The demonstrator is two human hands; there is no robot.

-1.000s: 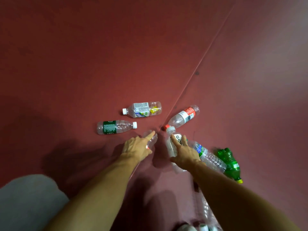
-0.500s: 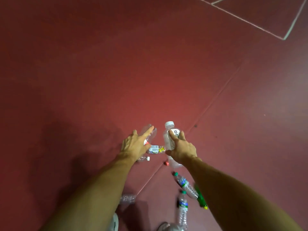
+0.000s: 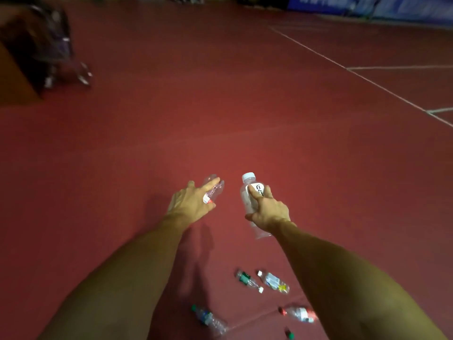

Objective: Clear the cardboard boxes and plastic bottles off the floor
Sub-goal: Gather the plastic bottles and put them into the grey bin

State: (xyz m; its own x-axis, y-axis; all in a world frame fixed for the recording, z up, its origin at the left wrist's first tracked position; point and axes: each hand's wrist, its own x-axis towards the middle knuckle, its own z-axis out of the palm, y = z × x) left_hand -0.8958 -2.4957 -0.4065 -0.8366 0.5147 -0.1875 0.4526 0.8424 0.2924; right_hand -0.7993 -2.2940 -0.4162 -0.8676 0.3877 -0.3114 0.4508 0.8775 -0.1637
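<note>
My left hand (image 3: 191,203) holds a small clear bottle (image 3: 215,188) with a red mark, index finger stretched along it. My right hand (image 3: 266,209) grips a white-capped bottle (image 3: 248,192) with a white label, cap pointing away from me. Both are lifted above the red floor. Below, several bottles lie on the floor: a green-labelled one (image 3: 248,280), one with a yellow mark (image 3: 274,282), a red-capped one (image 3: 299,314), a green-capped one (image 3: 209,319) and a green cap (image 3: 290,334) at the bottom edge.
A blurred brown cardboard box (image 3: 14,69) and a dark cart-like object (image 3: 61,47) stand at the far left. White court lines (image 3: 367,79) cross the floor at right. Blue banners (image 3: 392,6) line the far wall.
I have risen with both bottles still in hand. The view tilted up, so the floor bottles dropped toward the bottom edge and the far room came into sight.
</note>
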